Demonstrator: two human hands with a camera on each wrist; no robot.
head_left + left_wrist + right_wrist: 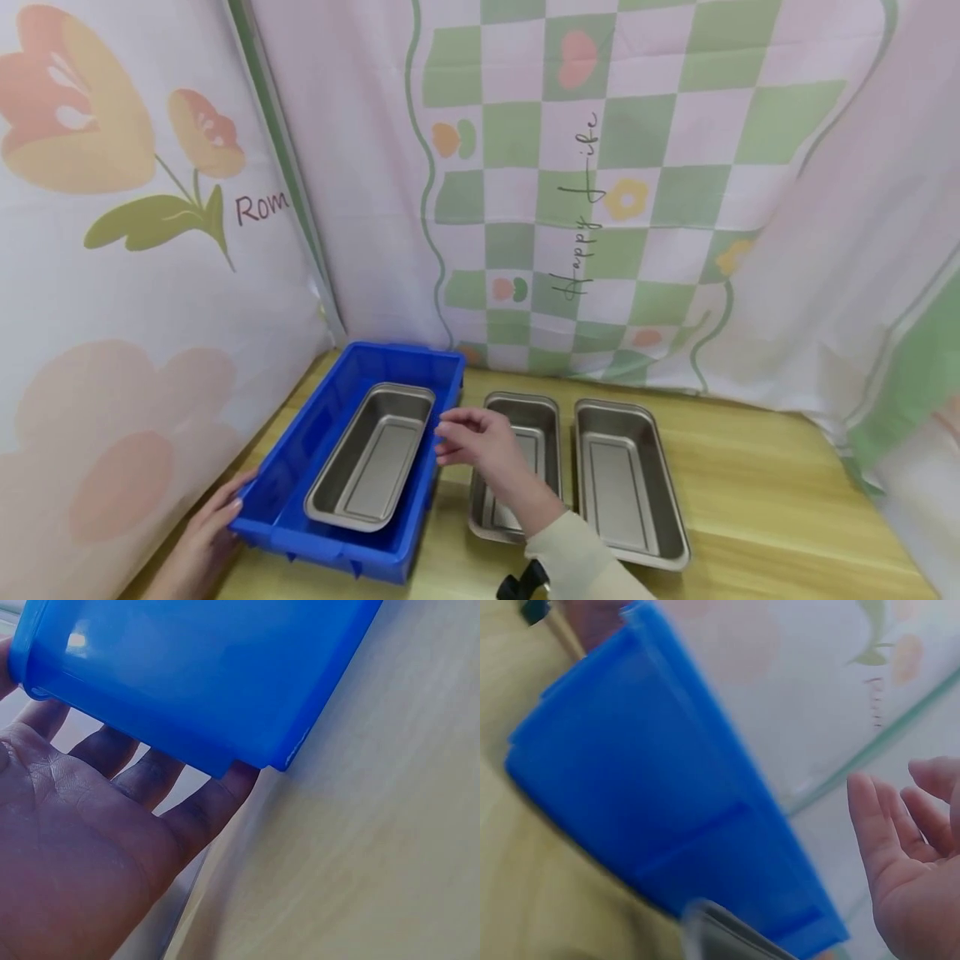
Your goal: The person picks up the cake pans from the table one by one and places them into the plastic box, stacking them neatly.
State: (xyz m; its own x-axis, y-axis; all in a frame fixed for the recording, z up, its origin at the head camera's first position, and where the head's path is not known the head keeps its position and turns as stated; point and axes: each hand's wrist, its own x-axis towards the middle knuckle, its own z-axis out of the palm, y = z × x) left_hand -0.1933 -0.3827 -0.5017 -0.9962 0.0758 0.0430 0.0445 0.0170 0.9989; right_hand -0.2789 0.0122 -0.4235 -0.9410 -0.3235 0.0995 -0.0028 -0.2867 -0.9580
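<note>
Metal loaf pan sits in blue plastic bin; middle loaf pan and right loaf pan, on wooden table, apparently remain. Left hand grips bin's corner; right hand empty, fingers loose.

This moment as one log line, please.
Left hand: holds blue bin; right hand: empty; in bin: metal pan; on table: two more pans.

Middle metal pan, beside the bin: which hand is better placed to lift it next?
Right, I'd judge. The right hand appears empty and, in the head view, overlaps the middle metal pan. The left hand grips the blue bin at its near left corner, across the bin from that pan.
</note>
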